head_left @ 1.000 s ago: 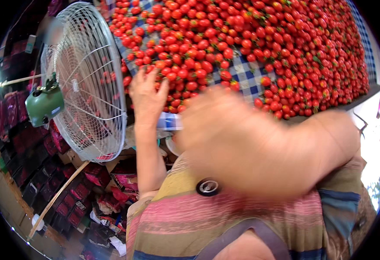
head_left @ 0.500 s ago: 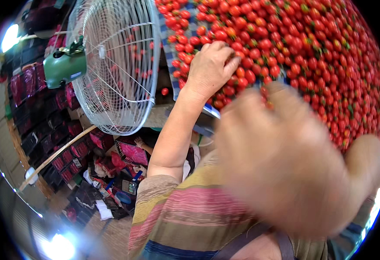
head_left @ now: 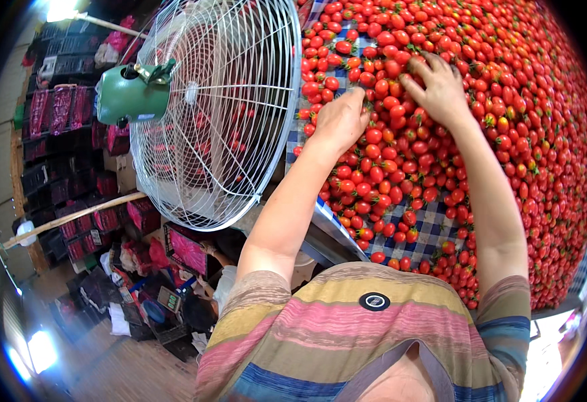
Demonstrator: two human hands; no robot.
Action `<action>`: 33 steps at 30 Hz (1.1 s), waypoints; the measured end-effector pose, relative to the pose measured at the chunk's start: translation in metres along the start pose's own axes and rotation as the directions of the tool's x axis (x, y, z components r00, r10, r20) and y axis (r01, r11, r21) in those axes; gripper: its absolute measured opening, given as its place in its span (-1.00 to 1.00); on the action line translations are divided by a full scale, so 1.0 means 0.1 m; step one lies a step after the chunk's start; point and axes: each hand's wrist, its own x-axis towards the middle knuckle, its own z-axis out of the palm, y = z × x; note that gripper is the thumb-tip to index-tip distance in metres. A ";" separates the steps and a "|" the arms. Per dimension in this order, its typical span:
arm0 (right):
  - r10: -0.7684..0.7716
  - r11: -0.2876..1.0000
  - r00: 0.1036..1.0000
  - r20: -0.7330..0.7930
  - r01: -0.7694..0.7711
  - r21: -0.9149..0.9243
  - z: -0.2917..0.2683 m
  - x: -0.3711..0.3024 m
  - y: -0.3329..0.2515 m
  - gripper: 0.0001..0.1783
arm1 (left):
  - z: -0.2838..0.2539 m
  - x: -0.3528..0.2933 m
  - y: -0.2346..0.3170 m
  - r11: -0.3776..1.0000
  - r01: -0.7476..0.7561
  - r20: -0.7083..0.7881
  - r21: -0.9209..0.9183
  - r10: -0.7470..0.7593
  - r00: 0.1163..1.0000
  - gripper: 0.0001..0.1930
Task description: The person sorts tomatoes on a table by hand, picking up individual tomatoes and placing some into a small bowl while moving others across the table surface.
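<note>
A thick heap of small red cherry tomatoes (head_left: 541, 154), some with green stems, covers the table. My left hand (head_left: 342, 122) is at the left side of the heap. Its fingers curl down and press together, and whatever they hold is hidden. Farther right, my right hand (head_left: 441, 92) rests on the tomatoes with its fingers apart and bent into them. Thumb and fingertips touch fruit there. Between my hands lie loose tomatoes, and the blue-and-white checked cloth (head_left: 435, 230) shows through nearer my body.
A large wire-caged fan (head_left: 193, 94) with a green motor stands close to my left arm. Beyond it are stacked dark crates (head_left: 62, 114) with pink lining. At lower left another person (head_left: 200, 311) works beside a pink-lined crate (head_left: 187, 251) and a small scale (head_left: 168, 299).
My right hand, blurred and close to the camera before, is now down on the tomatoes. My left hand's fingers have curled in. The view has shifted, showing more cloth near my body.
</note>
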 end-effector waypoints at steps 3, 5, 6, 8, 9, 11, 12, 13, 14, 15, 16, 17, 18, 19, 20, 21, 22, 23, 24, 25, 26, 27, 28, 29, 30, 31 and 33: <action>-0.178 0.962 0.984 0.016 0.171 0.211 -0.07 -0.18 -0.36 -0.45 | -0.14 -0.49 0.03 1.000 -0.001 -0.028 -0.017 0.001 1.000 -0.73; -0.299 0.878 0.948 0.110 0.228 0.420 -0.19 -0.36 -0.52 -0.50 | -0.25 -0.96 0.12 0.994 0.015 0.041 -0.107 -0.011 0.999 -0.76; -0.358 0.852 0.924 0.138 0.262 0.454 -0.24 -0.39 -0.54 -0.50 | -0.24 -1.25 0.16 0.981 0.006 0.058 -0.192 0.006 0.998 -0.78; -0.340 0.841 0.940 0.016 0.296 0.452 -0.28 -0.12 -0.58 -0.51 | -0.24 -1.76 0.25 0.948 0.002 0.072 -0.318 0.022 0.997 -0.76; -0.314 0.856 0.946 -0.077 0.317 0.407 -0.18 0.13 -0.57 -0.52 | -0.18 -1.99 0.30 0.943 -0.007 0.024 -0.332 0.016 1.000 -0.73; -0.334 0.860 0.917 -0.216 0.391 0.328 0.10 0.78 -0.50 -0.55 | -0.11 -2.20 0.36 0.956 -0.040 -0.057 -0.292 0.025 0.998 -0.67; -0.316 0.867 0.920 -0.230 0.379 0.324 0.25 1.10 -0.49 -0.53 | -0.10 -2.22 0.37 0.970 -0.053 -0.087 -0.239 0.033 0.996 -0.64; -0.226 0.916 0.947 -0.229 0.286 0.281 0.47 1.37 -0.43 -0.47 | -0.08 -2.21 0.36 0.973 -0.117 -0.126 -0.197 0.094 0.988 -0.62; -0.075 0.959 0.993 -0.095 0.098 0.265 0.68 1.59 -0.42 -0.36 | -0.09 -2.19 0.35 0.967 -0.138 -0.158 -0.213 0.106 0.982 -0.61; -0.025 0.989 1.000 -0.001 0.025 0.147 0.69 1.70 -0.63 -0.32 | -0.08 -2.19 0.34 0.965 -0.135 -0.202 -0.226 0.089 0.975 -0.61; -0.021 0.997 0.994 -0.110 0.029 0.071 0.80 1.66 -0.83 -0.34 | -0.08 -2.21 0.34 0.963 -0.130 -0.244 -0.236 0.071 0.967 -0.60; -0.081 0.992 0.995 -0.051 0.086 0.094 0.84 1.58 -0.92 -0.34 | -0.04 -2.21 0.34 0.964 -0.119 -0.248 -0.237 0.058 0.967 -0.60; -0.146 0.981 0.989 0.012 0.143 0.133 0.83 1.43 -1.08 -0.35 | -0.04 -2.23 0.33 0.971 -0.092 -0.235 -0.219 0.039 0.971 -0.61; -0.331 0.912 0.939 -0.094 0.344 0.222 0.90 1.23 -1.09 -0.39 | -0.05 -2.22 0.34 0.974 -0.092 -0.221 -0.206 0.046 0.974 -0.61; -0.377 0.871 0.923 -0.074 0.381 0.310 0.85 1.01 -1.27 -0.41 | -0.06 -2.22 0.35 0.978 -0.088 -0.218 -0.188 0.046 0.975 -0.61; -0.416 0.836 0.898 0.140 0.317 0.449 0.66 0.81 -1.50 -0.41 | -0.04 -2.24 0.34 0.981 -0.081 -0.217 -0.179 0.041 0.975 -0.62; -0.521 0.738 0.848 0.099 0.389 0.551 0.63 0.59 -1.59 -0.41 | -0.05 -2.22 0.34 0.976 -0.099 -0.218 -0.192 0.055 0.974 -0.62; -0.558 0.746 0.818 0.143 0.418 0.519 0.55 0.32 -1.65 -0.40 | -0.07 -2.20 0.33 0.971 -0.119 -0.217 -0.206 0.073 0.973 -0.62; -0.590 0.684 0.799 0.115 0.420 0.596 0.40 0.11 -1.70 -0.40 | -0.08 -2.19 0.33 0.967 -0.130 -0.217 -0.218 0.082 0.973 -0.62; -0.599 0.666 0.796 0.080 0.441 0.602 0.17 -0.03 -1.72 -0.41 | -0.10 -2.20 0.32 0.965 -0.133 -0.224 -0.227 0.081 0.971 -0.63; -0.605 0.648 0.795 0.047 0.457 0.609 -0.08 -0.11 -1.67 -0.41 | -0.11 -2.20 0.32 0.962 -0.146 -0.242 -0.232 0.089 0.966 -0.63; -0.487 0.750 0.871 0.058 0.384 0.538 -0.22 -0.17 -1.55 -0.42 | -0.12 -2.22 0.34 0.964 -0.145 -0.254 -0.221 0.087 0.963 -0.63; -0.356 0.838 0.933 0.055 0.293 0.459 -0.30 -0.26 -1.35 -0.42 | -0.12 -2.23 0.34 0.966 -0.149 -0.266 -0.209 0.091 0.960 -0.63; -0.206 0.902 0.979 -0.009 0.193 0.385 -0.28 -0.31 -1.02 -0.42 | -0.10 -2.24 0.34 0.964 -0.167 -0.271 -0.207 0.108 0.956 -0.63; -0.049 0.946 0.995 -0.088 0.075 0.314 -0.26 -0.36 -0.69 -0.42 | -0.09 -2.24 0.37 0.966 -0.180 -0.284 -0.188 0.122 0.951 -0.64; -0.046 0.994 0.998 -0.047 0.050 0.093 -0.13 -0.59 -0.51 -0.41 | -0.08 -2.23 0.39 0.964 -0.191 -0.282 -0.184 0.134 0.950 -0.63; 0.013 1.000 1.000 0.010 -0.013 -0.006 0.06 -0.83 -0.62 -0.37 | -0.07 -2.21 0.41 0.960 -0.211 -0.279 -0.184 0.155 0.948 -0.63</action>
